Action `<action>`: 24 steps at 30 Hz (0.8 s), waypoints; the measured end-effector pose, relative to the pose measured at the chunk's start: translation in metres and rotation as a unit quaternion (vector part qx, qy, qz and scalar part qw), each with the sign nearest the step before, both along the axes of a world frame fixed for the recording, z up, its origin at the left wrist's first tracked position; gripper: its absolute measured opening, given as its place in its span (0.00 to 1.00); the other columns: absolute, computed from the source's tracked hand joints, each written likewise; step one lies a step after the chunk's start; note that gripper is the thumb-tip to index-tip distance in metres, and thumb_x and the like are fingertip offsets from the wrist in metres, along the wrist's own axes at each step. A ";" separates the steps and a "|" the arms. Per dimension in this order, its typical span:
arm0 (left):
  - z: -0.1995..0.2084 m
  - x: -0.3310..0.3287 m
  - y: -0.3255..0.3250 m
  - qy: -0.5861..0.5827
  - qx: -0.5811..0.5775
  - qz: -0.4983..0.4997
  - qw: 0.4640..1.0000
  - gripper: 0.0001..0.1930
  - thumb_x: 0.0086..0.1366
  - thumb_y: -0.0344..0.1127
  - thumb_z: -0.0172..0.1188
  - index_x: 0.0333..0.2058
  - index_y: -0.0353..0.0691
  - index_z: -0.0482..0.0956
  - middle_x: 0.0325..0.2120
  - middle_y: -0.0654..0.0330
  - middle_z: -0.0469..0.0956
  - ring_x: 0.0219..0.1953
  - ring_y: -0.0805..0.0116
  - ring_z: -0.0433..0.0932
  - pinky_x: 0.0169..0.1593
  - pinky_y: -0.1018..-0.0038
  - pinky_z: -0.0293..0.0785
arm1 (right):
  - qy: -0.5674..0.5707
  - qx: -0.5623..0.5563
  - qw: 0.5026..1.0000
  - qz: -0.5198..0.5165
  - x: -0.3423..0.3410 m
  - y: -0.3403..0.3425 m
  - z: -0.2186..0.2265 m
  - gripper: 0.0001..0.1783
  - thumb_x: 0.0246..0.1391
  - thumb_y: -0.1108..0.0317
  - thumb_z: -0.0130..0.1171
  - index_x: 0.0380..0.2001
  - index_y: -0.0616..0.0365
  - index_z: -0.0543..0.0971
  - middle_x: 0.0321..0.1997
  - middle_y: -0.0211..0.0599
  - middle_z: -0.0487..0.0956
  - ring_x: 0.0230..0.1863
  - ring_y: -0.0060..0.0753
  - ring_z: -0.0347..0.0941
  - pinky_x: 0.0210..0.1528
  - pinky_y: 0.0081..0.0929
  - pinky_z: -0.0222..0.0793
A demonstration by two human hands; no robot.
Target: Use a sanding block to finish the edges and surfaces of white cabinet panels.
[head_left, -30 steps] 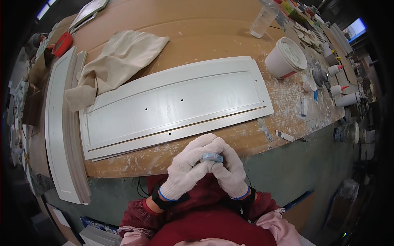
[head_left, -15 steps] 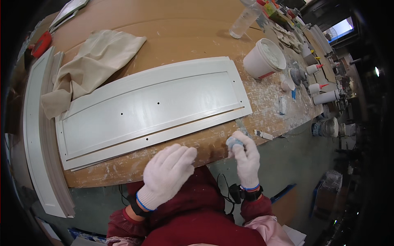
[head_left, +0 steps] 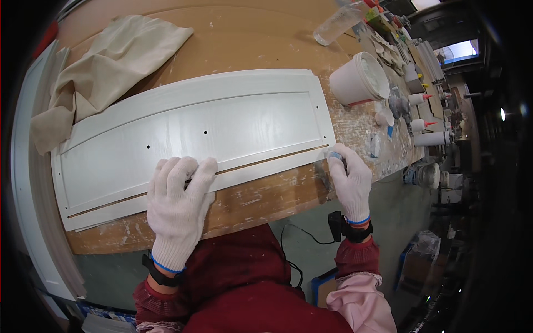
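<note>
A white panel [head_left: 183,122] with a bowed far edge, a long slot and small dark holes lies on the worktable. My left hand [head_left: 179,205], in a white knit glove, rests over the panel's front rail. Its fingers are slightly bent and a little apart, with nothing visible in them. At the panel's right front corner, my gloved right hand [head_left: 352,180] pinches a small blue-grey pad [head_left: 335,156] against or close to the edge. The fingers hide most of that pad, so its exact kind is unclear.
A beige cloth [head_left: 119,66] overlaps the panel's far left corner. More white panels [head_left: 33,166] stand stacked at the left. To the right are a white tub of pale paste [head_left: 355,83], a clear bottle [head_left: 338,23] and red-tipped bottles [head_left: 419,99]. The table's front edge [head_left: 250,219] is near me.
My left hand has moved left and forward onto the panel's front rail. My right hand has moved right and forward to the panel's corner with the pad. The view has shifted slightly.
</note>
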State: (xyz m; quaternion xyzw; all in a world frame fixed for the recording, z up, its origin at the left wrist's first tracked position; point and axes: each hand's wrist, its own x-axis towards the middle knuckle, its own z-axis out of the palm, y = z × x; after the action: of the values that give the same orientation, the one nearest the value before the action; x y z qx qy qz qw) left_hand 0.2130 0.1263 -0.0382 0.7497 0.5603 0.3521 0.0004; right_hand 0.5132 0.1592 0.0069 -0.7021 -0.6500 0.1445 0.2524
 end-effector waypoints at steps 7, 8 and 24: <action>-0.005 0.001 0.001 -0.008 -0.004 0.008 1.000 0.28 0.38 0.23 0.68 0.44 0.46 0.79 0.36 0.64 0.67 0.38 0.64 0.71 0.40 0.69 0.71 | -0.038 -0.019 0.999 0.026 0.004 0.016 -0.005 0.13 0.54 0.68 0.58 0.42 0.59 0.80 0.30 0.46 0.79 0.30 0.39 0.77 0.36 0.31 0.72; -0.004 0.000 0.000 -0.010 -0.007 0.011 1.000 0.28 0.38 0.23 0.68 0.44 0.46 0.79 0.36 0.64 0.67 0.38 0.64 0.71 0.40 0.69 0.71 | -0.040 -0.021 0.999 0.029 0.004 0.016 -0.004 0.13 0.54 0.68 0.58 0.42 0.59 0.80 0.30 0.46 0.79 0.30 0.39 0.77 0.36 0.31 0.72; -0.005 -0.002 0.000 -0.033 -0.001 0.013 0.999 0.28 0.35 0.23 0.67 0.42 0.47 0.78 0.36 0.65 0.68 0.38 0.64 0.72 0.40 0.68 0.72 | -0.021 -0.012 1.000 0.018 -0.004 0.016 0.000 0.11 0.54 0.71 0.57 0.41 0.61 0.80 0.25 0.39 0.77 0.24 0.24 0.71 0.32 0.24 0.69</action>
State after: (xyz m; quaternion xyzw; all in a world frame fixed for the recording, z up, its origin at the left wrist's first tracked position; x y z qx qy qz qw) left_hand 0.2108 0.1265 -0.0432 0.7303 0.5703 0.3757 0.0151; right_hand 0.5089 0.1752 0.0067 -0.6964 -0.6656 0.1425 0.2275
